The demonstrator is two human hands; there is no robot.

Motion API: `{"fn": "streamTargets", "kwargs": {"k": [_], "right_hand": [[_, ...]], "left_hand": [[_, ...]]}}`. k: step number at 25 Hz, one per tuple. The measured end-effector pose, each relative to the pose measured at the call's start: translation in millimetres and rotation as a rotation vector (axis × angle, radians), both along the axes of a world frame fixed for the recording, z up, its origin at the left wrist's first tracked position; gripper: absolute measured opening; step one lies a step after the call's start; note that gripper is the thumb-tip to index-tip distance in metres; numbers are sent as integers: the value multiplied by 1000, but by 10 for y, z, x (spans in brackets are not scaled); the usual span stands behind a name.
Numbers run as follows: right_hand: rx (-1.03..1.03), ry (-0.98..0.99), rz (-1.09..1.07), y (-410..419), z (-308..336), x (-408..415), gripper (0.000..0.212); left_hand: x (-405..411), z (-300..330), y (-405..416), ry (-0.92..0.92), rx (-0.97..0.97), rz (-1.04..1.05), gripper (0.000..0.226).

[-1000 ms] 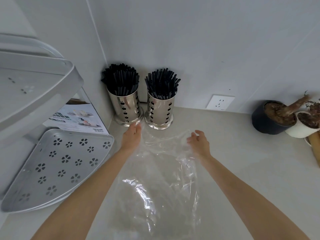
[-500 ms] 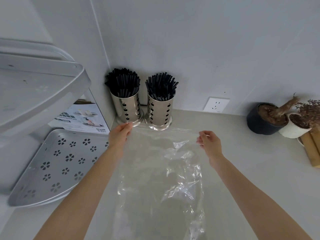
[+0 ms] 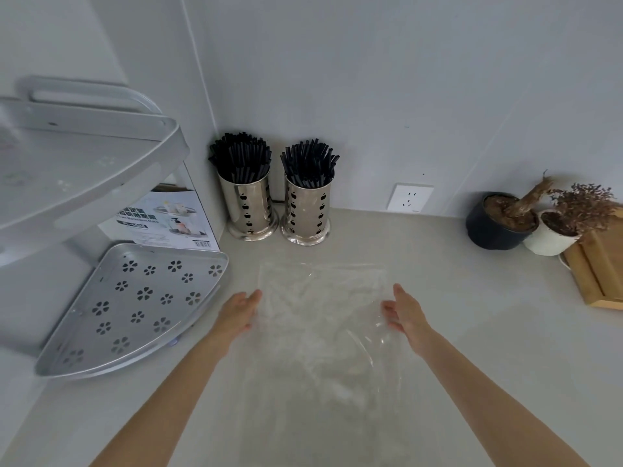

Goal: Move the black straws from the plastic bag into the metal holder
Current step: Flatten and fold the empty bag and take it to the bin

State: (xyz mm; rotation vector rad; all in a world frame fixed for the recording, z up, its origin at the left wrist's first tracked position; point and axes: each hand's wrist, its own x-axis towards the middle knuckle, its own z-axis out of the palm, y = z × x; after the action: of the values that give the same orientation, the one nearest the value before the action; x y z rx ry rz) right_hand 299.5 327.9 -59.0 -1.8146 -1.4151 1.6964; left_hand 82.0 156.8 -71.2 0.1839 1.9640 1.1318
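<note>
lying flat and see-through on the bench [image 3: 472, 332], plastic bag [image 3: 323, 325], its far edge pointing toward the back left corner. resting at the bag's left edge, left hand [image 3: 237, 313], fingers loosely spread and touching the film, gripping nothing. sitting at the bag's right edge, right hand [image 3: 406, 313], fingers likewise loose and apart, edge of the palm on the plastic, pinching nothing. showing no straws inside the bag as far as the blurred film allows. standing upright in the back left corner, left metal holder [image 3: 248, 210], packed with black straws [image 3: 240, 156]. standing just beside it to the right, right metal holder [image 3: 306, 214], also crammed with more straws [image 3: 308, 161]. sitting along the left edge, perforated corner shelf [image 3: 135, 305], printed box [image 3: 161, 220] leaning behind it. crowding the back right edge, dark plant pot [image 3: 492, 227], white pot [image 3: 549, 239] touching it, wooden board [image 3: 600, 264] beside those. showing on the back wall, socket [image 3: 409, 197].
</note>
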Motion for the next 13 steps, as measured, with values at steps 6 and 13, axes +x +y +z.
{"fn": "streamTargets", "kwargs": {"k": [6,13], "right_hand": [[-21,-85,119,-297,-152,301,31],[-23,83,46,-527,-80,425,15]], "left_hand": [[177,-38,-289,-105,74,-32,37],[294,20,-628,-280,63,-187,51]]}}
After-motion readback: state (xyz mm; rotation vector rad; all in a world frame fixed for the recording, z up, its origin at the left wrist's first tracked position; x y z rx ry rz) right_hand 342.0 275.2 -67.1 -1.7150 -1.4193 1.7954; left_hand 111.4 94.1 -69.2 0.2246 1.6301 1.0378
